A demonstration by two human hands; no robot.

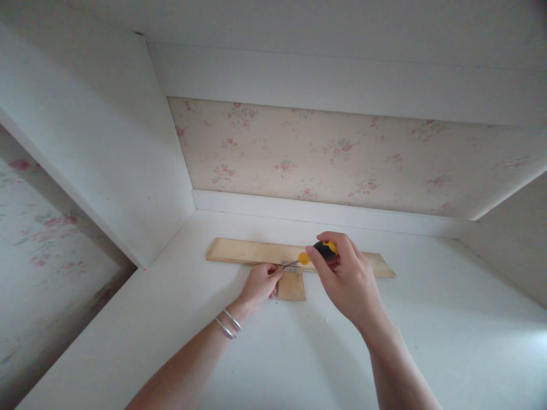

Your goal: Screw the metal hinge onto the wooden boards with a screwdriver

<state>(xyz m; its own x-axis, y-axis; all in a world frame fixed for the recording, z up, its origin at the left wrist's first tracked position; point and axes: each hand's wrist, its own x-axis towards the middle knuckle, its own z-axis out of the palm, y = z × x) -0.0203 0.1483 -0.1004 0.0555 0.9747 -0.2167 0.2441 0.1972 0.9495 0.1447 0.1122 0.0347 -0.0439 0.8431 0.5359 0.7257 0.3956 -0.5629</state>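
A yellow-and-black screwdriver [323, 250] is gripped by its handle in my right hand [351, 279]. Its metal shaft slants down to the left, and the tip meets a small metal hinge [292, 269]. That hinge lies across the join between a long wooden board [245, 250] and a short wooden piece [293, 286]. My left hand [260, 282] is closed in a pinch beside the screwdriver tip, touching the left side of the short piece. Whatever sits between its fingertips is too small to make out.
The boards lie on a wide white surface [273, 353]. A white side panel [102, 136] rises on the left, and a white ledge [325, 212] runs along the back. Behind it is floral wallpaper [316, 154]. A few small specks dot the surface near the short piece.
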